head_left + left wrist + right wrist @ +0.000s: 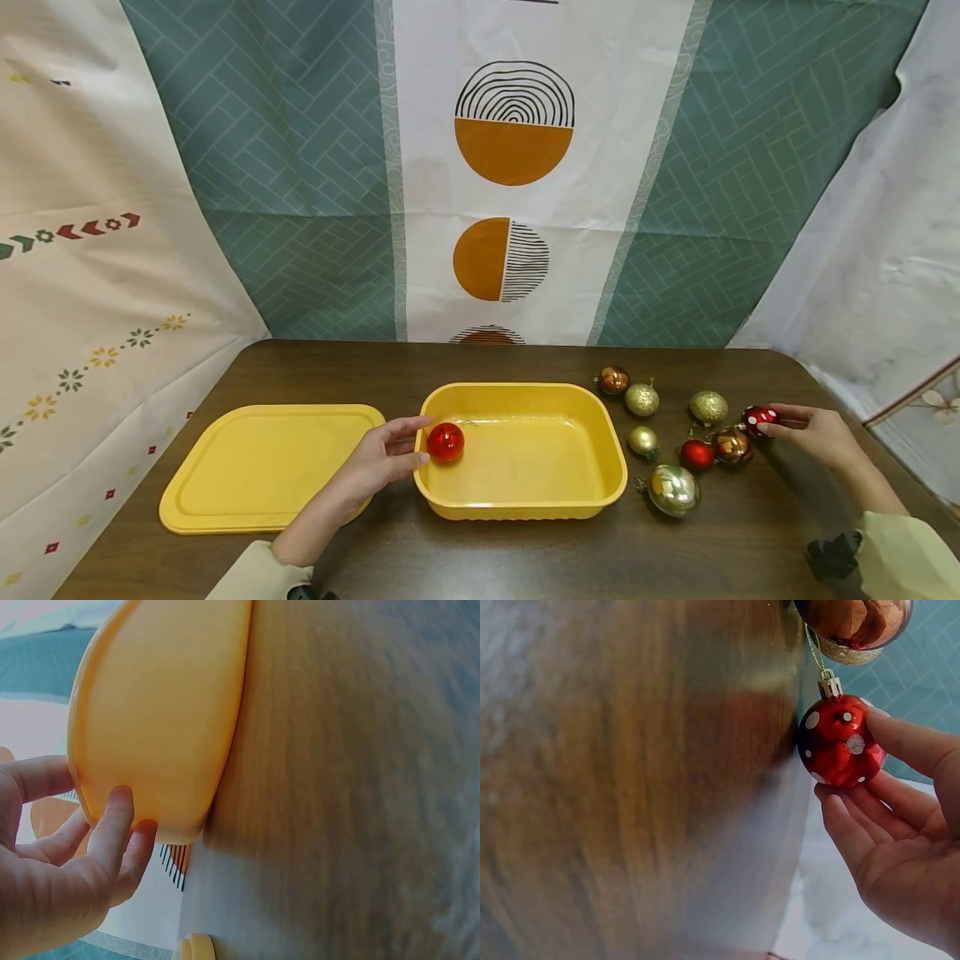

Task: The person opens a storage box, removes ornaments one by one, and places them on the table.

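Observation:
My left hand [381,457] grips the left wall of a yellow plastic box [525,508]; in the left wrist view, some fingertips [120,796] press the outside of the box [165,712] while others reach its rim. Inside the box, by that wall, lies a shiny red bauble [446,442]. At the far right my right hand [821,433] pinches a red bauble with white dots [757,420] between thumb and fingers. The right wrist view shows this dotted bauble [844,742] with its gold cap and string, close to a brown bauble [855,619].
Right of the box sit several baubles: a large pale gold one [673,490], a red one [697,455], a brown one [732,446] and glittery gold ones [642,400]. A flat yellow lid [262,467] lies left of the box on the dark wooden table [510,558].

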{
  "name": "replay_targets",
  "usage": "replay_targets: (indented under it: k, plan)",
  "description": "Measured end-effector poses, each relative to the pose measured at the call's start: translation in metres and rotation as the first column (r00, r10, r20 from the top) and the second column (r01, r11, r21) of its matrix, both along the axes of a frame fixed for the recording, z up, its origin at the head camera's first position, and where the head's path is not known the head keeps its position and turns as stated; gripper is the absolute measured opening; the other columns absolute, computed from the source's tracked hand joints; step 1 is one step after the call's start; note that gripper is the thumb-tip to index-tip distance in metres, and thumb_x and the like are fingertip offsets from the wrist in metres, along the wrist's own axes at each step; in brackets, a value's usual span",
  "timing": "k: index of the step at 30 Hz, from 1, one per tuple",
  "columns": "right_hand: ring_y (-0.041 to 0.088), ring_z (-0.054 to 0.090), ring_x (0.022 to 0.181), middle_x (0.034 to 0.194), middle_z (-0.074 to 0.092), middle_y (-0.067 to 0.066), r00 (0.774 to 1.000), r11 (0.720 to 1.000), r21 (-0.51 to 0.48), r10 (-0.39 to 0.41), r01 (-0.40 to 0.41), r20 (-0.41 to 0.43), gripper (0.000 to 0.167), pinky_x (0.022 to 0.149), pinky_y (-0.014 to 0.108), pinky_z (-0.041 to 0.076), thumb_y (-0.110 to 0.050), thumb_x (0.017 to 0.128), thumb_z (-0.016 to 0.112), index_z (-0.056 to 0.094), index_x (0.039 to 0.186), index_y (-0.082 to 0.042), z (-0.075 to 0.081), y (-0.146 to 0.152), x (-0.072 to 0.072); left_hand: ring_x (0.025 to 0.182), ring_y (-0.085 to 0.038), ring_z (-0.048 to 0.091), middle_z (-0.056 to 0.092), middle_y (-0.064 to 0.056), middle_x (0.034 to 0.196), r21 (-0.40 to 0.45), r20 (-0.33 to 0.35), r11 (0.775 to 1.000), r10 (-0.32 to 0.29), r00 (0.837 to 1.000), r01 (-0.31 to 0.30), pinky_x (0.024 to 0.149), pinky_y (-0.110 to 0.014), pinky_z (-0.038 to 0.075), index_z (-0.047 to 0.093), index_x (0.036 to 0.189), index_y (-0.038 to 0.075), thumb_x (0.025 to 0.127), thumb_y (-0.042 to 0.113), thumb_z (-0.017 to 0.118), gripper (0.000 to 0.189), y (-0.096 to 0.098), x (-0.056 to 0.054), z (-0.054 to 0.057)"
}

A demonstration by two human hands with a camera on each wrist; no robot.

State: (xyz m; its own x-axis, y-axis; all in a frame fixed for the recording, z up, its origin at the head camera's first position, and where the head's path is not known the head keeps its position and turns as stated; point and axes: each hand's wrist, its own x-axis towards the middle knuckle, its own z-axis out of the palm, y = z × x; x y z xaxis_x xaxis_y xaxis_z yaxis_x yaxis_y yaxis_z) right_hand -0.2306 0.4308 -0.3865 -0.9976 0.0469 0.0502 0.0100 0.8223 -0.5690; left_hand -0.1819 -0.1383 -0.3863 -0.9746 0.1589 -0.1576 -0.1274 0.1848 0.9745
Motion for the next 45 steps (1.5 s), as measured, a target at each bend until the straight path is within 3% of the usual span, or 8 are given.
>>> replay_targets:
  k: [22,24,26,28,29,32,35,45]
  plan:
    - [-0.018,0.042,0.070,0.104,0.057,0.034,1.000,1.000,0.003,-0.004,0.004,-0.022,0.063,0.057,0.013,0.043,-0.028,0.080,0.070,0.048,0.117,0.019,-0.001,0.001,0.001,0.100,-0.025,0.053,0.048,-0.018,0.124,0.012,-0.010,1.000,-0.017,1.000,0.017,0.079,-0.036,0.052,0.049,0.127,0.002,0.081,0.002,0.063,0.049,0.000,0.000,-0.002]
    - [-0.005,0.055,0.075,0.105,0.057,0.034,1.000,0.999,0.031,-0.011,0.012,-0.019,0.065,0.057,0.015,0.043,-0.031,0.080,0.069,0.049,0.117,0.018,0.001,0.001,0.002,0.100,-0.025,0.053,0.048,-0.018,0.125,0.012,-0.012,1.000,-0.016,1.000,0.016,0.079,-0.036,0.052,0.050,0.127,0.002,0.081,0.002,0.063,0.049,0.000,0.000,-0.002]
    - [0.019,0.063,0.083,0.105,0.057,0.033,1.000,0.998,0.054,-0.021,0.022,-0.010,0.066,0.058,0.017,0.043,-0.033,0.080,0.069,0.049,0.118,0.017,0.002,0.001,0.004,0.100,-0.026,0.053,0.048,-0.018,0.125,0.014,-0.012,1.000,-0.017,1.000,0.017,0.079,-0.036,0.052,0.049,0.127,0.002,0.080,0.001,0.063,0.049,0.001,0.000,-0.002]
    - [0.041,0.058,0.095,0.105,0.057,0.033,1.000,0.997,0.067,-0.021,0.021,-0.002,0.067,0.059,0.021,0.044,-0.034,0.080,0.068,0.048,0.118,0.017,0.004,0.000,0.006,0.100,-0.026,0.053,0.048,-0.018,0.125,0.016,-0.010,1.000,-0.015,1.000,0.015,0.079,-0.036,0.052,0.050,0.127,0.002,0.080,0.001,0.063,0.049,0.001,0.000,-0.002]
    - [0.043,0.057,0.097,0.105,0.057,0.033,1.000,0.997,0.073,-0.020,0.021,-0.004,0.066,0.059,0.021,0.044,-0.034,0.080,0.068,0.049,0.119,0.016,0.005,-0.001,0.007,0.100,-0.025,0.053,0.048,-0.018,0.125,0.016,-0.010,1.000,-0.014,1.000,0.014,0.079,-0.036,0.052,0.050,0.127,0.002,0.080,0.001,0.063,0.049,0.000,0.000,-0.002]
    - [0.010,0.063,0.081,0.106,0.057,0.033,1.000,0.997,0.076,-0.012,0.014,-0.029,0.065,0.059,0.017,0.042,-0.033,0.080,0.068,0.049,0.118,0.016,0.008,-0.003,0.010,0.100,-0.025,0.053,0.048,-0.018,0.125,0.013,-0.005,1.000,-0.007,1.000,0.007,0.080,-0.036,0.052,0.050,0.127,0.003,0.080,0.002,0.064,0.049,0.000,0.000,-0.002]
    - [-0.019,0.044,0.072,0.108,0.056,0.033,0.996,0.998,0.068,0.012,-0.007,-0.083,0.063,0.057,0.009,0.040,-0.031,0.080,0.069,0.050,0.118,0.015,0.012,-0.009,0.013,0.101,-0.026,0.053,0.048,-0.017,0.125,0.008,0.000,1.000,-0.002,1.000,0.002,0.080,-0.036,0.052,0.050,0.127,0.004,0.080,0.002,0.064,0.049,0.000,0.000,-0.001]
    - [-0.021,0.046,0.080,0.109,0.058,0.030,0.972,0.994,0.022,0.108,-0.106,-0.210,0.054,0.059,0.007,0.042,-0.026,0.078,0.071,0.055,0.118,0.007,0.036,-0.062,0.031,0.101,-0.025,0.054,0.049,-0.016,0.125,0.003,0.001,1.000,0.000,1.000,0.000,0.080,-0.037,0.052,0.050,0.127,0.004,0.080,0.003,0.064,0.049,0.000,-0.001,-0.001]
